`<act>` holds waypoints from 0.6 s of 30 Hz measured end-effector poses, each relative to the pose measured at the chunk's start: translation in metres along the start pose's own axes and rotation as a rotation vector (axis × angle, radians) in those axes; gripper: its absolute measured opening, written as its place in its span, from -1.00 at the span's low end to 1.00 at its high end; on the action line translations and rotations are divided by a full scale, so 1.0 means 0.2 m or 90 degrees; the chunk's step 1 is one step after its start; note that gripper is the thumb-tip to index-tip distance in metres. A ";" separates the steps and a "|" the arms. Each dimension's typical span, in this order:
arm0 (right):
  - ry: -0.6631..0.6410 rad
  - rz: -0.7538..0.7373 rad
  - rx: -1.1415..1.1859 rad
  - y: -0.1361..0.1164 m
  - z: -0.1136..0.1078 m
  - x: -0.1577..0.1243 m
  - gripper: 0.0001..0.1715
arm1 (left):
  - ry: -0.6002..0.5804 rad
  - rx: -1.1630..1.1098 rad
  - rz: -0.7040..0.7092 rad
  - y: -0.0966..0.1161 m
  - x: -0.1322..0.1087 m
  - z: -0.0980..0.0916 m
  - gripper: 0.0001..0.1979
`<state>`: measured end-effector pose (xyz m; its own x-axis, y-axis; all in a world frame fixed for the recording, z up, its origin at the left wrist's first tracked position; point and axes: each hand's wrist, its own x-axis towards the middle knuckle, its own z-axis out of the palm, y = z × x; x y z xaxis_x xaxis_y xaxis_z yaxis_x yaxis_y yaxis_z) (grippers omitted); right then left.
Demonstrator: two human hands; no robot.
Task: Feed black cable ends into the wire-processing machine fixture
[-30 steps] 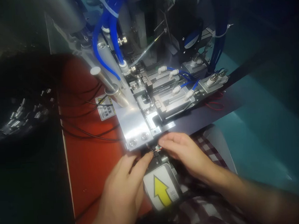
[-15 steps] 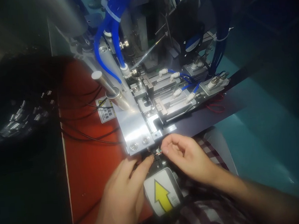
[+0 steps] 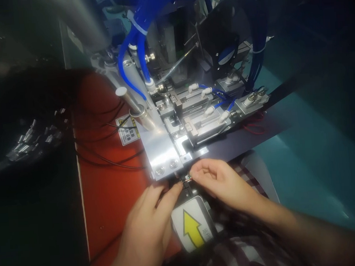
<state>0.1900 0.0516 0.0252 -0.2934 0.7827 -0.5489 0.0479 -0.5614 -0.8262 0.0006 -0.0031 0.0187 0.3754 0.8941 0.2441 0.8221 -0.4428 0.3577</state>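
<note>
Between my fingertips is a tiny electronic part [image 3: 188, 178], whitish with green and red bits; its exact kind is too small to tell. My right hand [image 3: 219, 182] pinches its right side, with thumb and index finger together and the other fingers curled. From the left, my left hand [image 3: 149, 216] reaches in with its thumb tip at a small dark fixture [image 3: 186, 189], close to the part. Its other fingertips are hidden at the edge of the metal plate [image 3: 162, 154], so what they grip does not show.
A white pad with a yellow arrow [image 3: 191, 225] sits below the fixture. Behind stand pneumatic cylinders [image 3: 207, 125] with blue hoses [image 3: 140, 42]. Black cables cross the red-orange surface [image 3: 109, 194] at left. Several shiny small pieces [image 3: 29, 141] lie in a dark area farther left.
The camera view has shifted slightly. Both hands stay at the fixture, and my right fingertips have moved a little on the small part.
</note>
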 end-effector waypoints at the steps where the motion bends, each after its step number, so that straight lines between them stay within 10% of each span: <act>1: 0.009 -0.018 0.014 0.01 0.00 0.00 -0.87 | 0.003 -0.007 0.000 0.00 0.00 0.00 -0.61; 13: 0.123 -0.297 -0.182 0.10 0.04 0.00 -0.88 | -0.028 -0.007 0.026 0.00 0.04 -0.05 -0.67; 18: 0.122 -0.268 -0.183 0.12 0.03 0.00 -0.86 | -0.040 -0.014 0.018 0.01 0.03 -0.04 -0.65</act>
<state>0.1865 0.0362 0.0069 -0.1651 0.9743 -0.1535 0.2304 -0.1132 -0.9665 0.0002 0.0013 0.0288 0.4251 0.8833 0.1976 0.8018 -0.4688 0.3707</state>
